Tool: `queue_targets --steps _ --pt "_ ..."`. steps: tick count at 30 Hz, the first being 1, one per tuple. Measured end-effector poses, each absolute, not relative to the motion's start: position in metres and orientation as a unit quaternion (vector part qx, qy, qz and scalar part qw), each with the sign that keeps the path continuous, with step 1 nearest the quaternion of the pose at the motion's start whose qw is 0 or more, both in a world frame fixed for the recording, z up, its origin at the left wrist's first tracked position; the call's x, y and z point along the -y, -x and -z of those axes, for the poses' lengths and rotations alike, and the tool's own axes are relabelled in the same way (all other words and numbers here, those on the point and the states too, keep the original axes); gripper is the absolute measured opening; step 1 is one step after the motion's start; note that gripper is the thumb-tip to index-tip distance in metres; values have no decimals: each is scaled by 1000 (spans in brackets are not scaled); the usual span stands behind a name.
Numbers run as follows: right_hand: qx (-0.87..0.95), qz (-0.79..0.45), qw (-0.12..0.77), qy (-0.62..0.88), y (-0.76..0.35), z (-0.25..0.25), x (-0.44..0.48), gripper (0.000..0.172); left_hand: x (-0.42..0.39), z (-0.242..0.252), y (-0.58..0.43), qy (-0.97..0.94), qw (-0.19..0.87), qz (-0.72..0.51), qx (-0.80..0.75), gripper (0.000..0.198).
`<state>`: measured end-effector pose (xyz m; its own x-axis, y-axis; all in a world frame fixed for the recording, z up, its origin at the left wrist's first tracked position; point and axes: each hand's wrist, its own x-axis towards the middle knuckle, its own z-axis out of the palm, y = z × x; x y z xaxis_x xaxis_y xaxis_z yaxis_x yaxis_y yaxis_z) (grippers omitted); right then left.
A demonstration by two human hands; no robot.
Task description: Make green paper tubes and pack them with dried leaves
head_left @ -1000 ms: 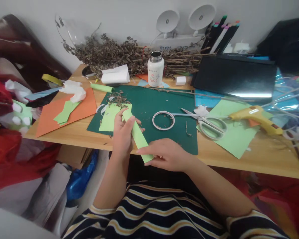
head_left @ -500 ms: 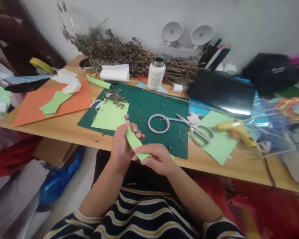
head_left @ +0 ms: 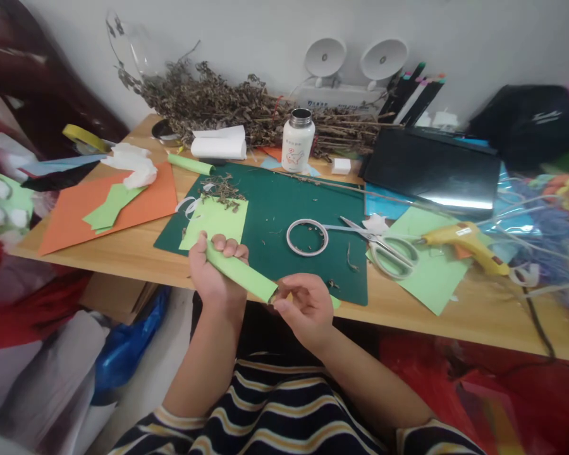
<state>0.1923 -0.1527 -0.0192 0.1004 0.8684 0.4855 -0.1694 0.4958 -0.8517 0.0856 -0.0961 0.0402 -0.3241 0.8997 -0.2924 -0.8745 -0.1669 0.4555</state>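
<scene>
My left hand (head_left: 218,272) is wrapped around a light green paper tube (head_left: 241,272), which slants down to the right above the table's front edge. At its lower end the tube shows a dark opening. There the curled fingers of my right hand (head_left: 308,309) touch the rim; what they pinch, if anything, is too small to make out. Beyond my left hand, a square of green paper (head_left: 218,218) lies on the dark green cutting mat (head_left: 265,208), dried plant bits (head_left: 220,189) along its top edge. A roll of white tape (head_left: 307,237) rests flat on the mat.
Scissors (head_left: 384,246) and a yellow glue gun (head_left: 467,243) lie to the right, partly over green paper. An uncapped white bottle (head_left: 298,142) stands behind the mat, before a heap of dried stems (head_left: 218,95). Orange card (head_left: 76,215) is at left, a black tablet-like slab (head_left: 431,167) at back right.
My left hand has shifted left and now grips the tube in its fist. The tube has turned so its open lower end shows. My right fingers have moved from its surface to that end.
</scene>
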Motion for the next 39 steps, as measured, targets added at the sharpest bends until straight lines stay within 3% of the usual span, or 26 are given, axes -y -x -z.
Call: queue_targets --steps 8,16,23,26,31,35,39 --pt "519 -292 742 307 -212 18 139 32 100 -40 -111 -112 498 -801 -312 4" --pt "555 -271 709 340 -259 15 146 27 100 -9 -131 -245 450 -772 -377 31" --pt "626 -125 685 351 -276 17 150 49 108 -5 -142 -281 562 -654 -421 31" --pt "624 -108 697 337 -286 11 148 46 117 2 -135 -372 573 -595 -423 27" --pt "688 -106 663 277 -298 -12 150 26 124 3 -101 -660 455 -438 -407 25" --pt "737 -122 614 256 -294 -28 152 20 127 -12 -88 -824 334 -268 -371 24" --pt "778 -127 563 248 -278 -34 151 13 141 -22 -95 -849 250 -251 -391 15"
